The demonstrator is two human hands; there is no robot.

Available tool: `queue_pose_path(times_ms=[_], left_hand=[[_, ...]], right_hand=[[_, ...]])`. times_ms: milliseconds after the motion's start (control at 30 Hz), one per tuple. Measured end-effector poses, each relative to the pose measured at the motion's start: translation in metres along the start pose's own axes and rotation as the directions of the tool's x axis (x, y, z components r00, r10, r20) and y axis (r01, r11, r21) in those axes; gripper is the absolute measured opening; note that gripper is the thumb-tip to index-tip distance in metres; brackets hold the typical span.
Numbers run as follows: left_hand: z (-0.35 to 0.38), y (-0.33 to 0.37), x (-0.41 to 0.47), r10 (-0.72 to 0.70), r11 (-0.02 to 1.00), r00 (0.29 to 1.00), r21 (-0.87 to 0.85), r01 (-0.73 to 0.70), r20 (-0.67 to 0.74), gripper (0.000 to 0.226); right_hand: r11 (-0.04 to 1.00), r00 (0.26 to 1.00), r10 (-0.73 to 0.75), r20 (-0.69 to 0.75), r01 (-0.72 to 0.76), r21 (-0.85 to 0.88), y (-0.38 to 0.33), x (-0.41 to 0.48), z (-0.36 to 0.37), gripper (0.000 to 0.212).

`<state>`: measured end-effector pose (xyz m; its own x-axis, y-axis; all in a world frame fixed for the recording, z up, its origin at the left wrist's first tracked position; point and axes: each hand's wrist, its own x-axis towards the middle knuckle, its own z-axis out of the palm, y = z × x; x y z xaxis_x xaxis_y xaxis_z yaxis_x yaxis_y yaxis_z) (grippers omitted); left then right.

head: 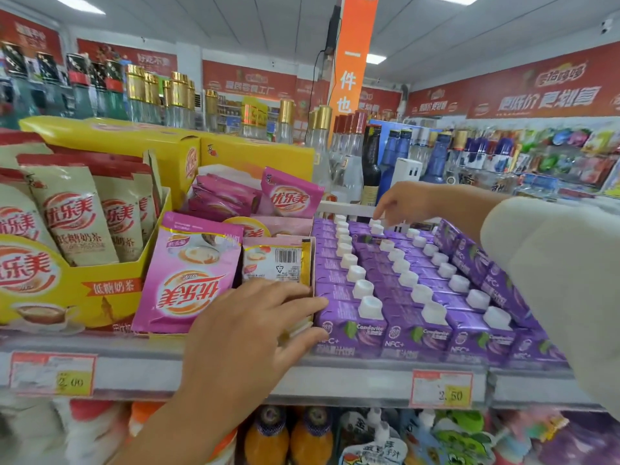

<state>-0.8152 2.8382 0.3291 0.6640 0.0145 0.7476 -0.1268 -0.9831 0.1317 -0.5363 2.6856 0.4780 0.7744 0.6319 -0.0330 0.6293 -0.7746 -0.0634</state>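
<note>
Rows of purple juice cartons (pixel 399 290) with white caps fill the right half of the shelf. My left hand (pixel 255 330) lies flat with straight fingers against the left side of the front carton (pixel 345 327), over a pink display box. My right hand (pixel 406 201) reaches to the back of the rows, its fingertips on the white cap of a rear carton (pixel 376 226). Whether it pinches the cap cannot be told. A pale sleeve covers my right arm.
Pink milk-tea sachets (pixel 188 273) and a yellow box of beige sachets (pixel 67 283) stand left of the cartons. Glass bottles (pixel 349 156) line the shelf behind. Price tags (pixel 441 389) hang on the shelf edge; orange drink bottles (pixel 288 437) sit below.
</note>
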Motion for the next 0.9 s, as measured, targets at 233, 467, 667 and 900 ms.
queue_pose_path(times_ms=[233, 467, 667, 900], left_hand=[[0.002, 0.000, -0.001, -0.005, 1.000, 1.000, -0.009, 0.005, 0.001, 0.040], [0.000, 0.003, -0.001, -0.020, 1.000, 1.000, 0.006, 0.020, -0.012, 0.039], [-0.002, 0.002, 0.000, -0.031, 0.999, 0.999, 0.011, 0.031, 0.014, 0.039], [-0.011, 0.015, 0.003, -0.104, 0.989, 0.983, -0.117, 0.087, -0.150, 0.052]], right_hand=[[0.994, 0.999, -0.024, 0.038, 0.028, -0.110, 0.000, 0.016, 0.016, 0.032], [0.973, 0.999, -0.030, 0.019, 0.034, -0.228, 0.004, 0.031, 0.027, 0.034], [0.948, 0.991, -0.099, -0.089, 0.066, -0.313, -0.003, 0.008, 0.000, 0.029], [0.974, 0.925, -0.205, -0.321, 0.160, -0.161, -0.039, -0.110, -0.038, 0.016]])
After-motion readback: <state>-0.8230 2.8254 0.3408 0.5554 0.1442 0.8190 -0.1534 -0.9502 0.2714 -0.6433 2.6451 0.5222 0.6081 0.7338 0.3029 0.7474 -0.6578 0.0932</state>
